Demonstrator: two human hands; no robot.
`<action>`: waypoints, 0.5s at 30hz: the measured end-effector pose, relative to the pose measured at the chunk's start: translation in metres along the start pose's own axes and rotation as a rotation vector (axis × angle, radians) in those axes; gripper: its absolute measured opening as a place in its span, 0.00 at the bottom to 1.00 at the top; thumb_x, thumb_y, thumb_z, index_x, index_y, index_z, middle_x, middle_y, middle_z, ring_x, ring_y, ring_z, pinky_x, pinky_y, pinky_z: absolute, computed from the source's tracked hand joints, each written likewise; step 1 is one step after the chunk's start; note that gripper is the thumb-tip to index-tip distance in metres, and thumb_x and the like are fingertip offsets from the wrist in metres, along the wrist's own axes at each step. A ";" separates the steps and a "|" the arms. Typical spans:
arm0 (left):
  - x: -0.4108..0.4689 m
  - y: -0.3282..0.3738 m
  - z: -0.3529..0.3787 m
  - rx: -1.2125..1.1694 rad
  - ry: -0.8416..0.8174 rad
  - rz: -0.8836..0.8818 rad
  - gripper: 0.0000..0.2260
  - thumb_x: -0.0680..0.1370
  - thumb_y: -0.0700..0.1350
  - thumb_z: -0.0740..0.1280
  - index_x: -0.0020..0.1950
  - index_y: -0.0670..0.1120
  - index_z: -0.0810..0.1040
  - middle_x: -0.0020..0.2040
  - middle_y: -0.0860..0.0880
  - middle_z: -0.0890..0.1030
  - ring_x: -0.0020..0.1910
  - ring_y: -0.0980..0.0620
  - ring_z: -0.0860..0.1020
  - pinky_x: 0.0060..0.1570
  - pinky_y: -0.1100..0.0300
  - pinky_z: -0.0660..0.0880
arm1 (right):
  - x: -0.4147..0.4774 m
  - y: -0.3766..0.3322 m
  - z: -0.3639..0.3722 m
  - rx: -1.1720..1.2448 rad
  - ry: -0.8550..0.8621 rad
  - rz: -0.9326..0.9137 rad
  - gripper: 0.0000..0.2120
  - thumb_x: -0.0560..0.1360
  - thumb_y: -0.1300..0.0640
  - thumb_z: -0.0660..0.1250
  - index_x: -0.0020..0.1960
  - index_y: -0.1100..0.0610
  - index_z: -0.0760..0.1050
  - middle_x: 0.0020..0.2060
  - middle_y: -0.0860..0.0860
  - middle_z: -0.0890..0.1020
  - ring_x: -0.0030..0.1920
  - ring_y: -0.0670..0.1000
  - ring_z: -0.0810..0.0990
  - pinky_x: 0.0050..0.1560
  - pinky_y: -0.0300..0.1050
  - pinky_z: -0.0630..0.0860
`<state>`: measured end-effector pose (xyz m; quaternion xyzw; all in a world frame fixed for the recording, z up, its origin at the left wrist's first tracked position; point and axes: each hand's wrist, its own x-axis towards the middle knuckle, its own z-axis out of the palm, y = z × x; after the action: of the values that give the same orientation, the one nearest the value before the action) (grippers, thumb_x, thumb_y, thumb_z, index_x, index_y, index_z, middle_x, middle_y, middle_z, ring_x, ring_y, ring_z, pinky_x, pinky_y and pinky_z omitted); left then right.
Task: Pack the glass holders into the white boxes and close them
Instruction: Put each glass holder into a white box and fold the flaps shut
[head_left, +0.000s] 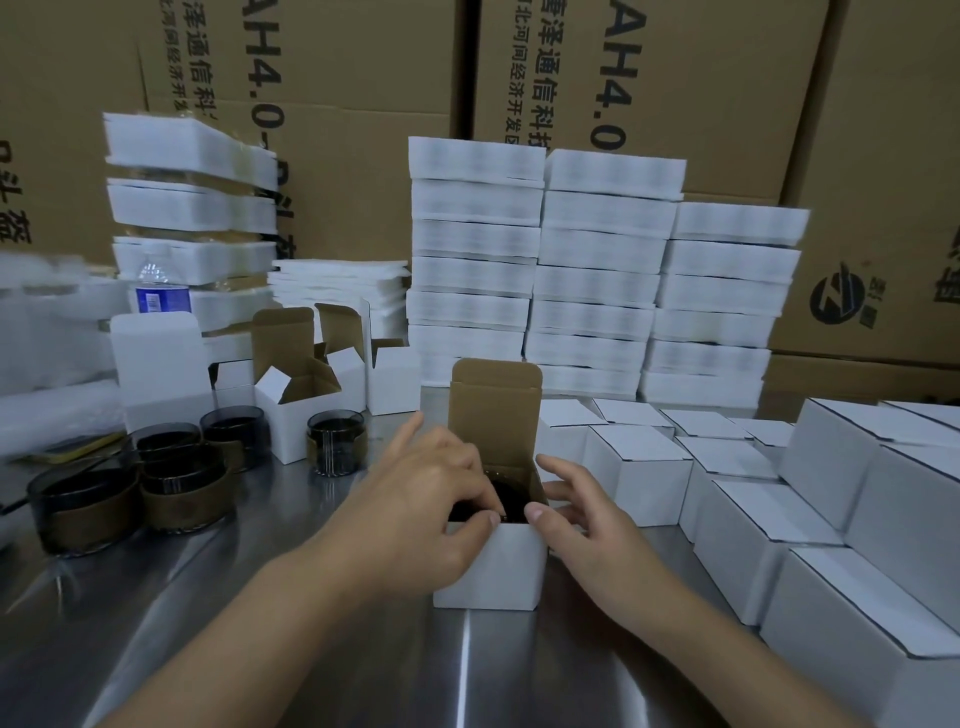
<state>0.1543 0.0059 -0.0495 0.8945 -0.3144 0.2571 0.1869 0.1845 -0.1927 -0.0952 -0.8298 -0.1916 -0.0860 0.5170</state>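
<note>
Looking down over the steel table (311, 649), I see the dark glass holder (511, 499) sitting inside the open white box (493, 571), its lid flap upright. My left grip (431, 499) curls over the box's mouth, fingertips pinching its front rim. My right grip (584, 527) is spread, thumb on the rim's corner, fingers against the right side. Loose holders (182, 483) stand to the left, closed boxes (639, 467) to the right.

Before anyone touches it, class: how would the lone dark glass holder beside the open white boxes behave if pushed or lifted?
The glass holder has see-through walls, so it is probably fragile and heavy for its size. Squat and upright on the shiny metal table, it would likely slide rather than tip or roll.
</note>
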 end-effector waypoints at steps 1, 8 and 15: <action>-0.001 -0.001 0.001 0.012 0.000 0.021 0.12 0.76 0.53 0.61 0.46 0.53 0.83 0.36 0.61 0.69 0.50 0.69 0.64 0.67 0.71 0.47 | 0.000 -0.001 0.000 -0.001 0.003 0.001 0.21 0.74 0.45 0.65 0.65 0.36 0.65 0.56 0.39 0.75 0.51 0.36 0.76 0.46 0.27 0.71; -0.001 0.003 0.001 -0.091 0.121 0.008 0.14 0.77 0.53 0.59 0.55 0.55 0.82 0.46 0.61 0.76 0.50 0.63 0.71 0.48 0.69 0.68 | -0.001 -0.001 -0.001 0.016 -0.007 0.002 0.19 0.74 0.44 0.66 0.63 0.37 0.67 0.57 0.44 0.77 0.52 0.44 0.78 0.55 0.43 0.76; 0.007 -0.006 0.014 -0.787 0.572 -0.519 0.13 0.81 0.42 0.60 0.54 0.61 0.76 0.54 0.60 0.76 0.57 0.66 0.74 0.49 0.72 0.69 | -0.002 -0.007 -0.002 0.135 -0.027 0.084 0.33 0.59 0.30 0.65 0.62 0.38 0.70 0.51 0.40 0.80 0.52 0.42 0.80 0.57 0.46 0.77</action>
<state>0.1679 -0.0003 -0.0579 0.6999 -0.0926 0.2985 0.6423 0.1801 -0.1924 -0.0889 -0.8015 -0.1691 -0.0401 0.5721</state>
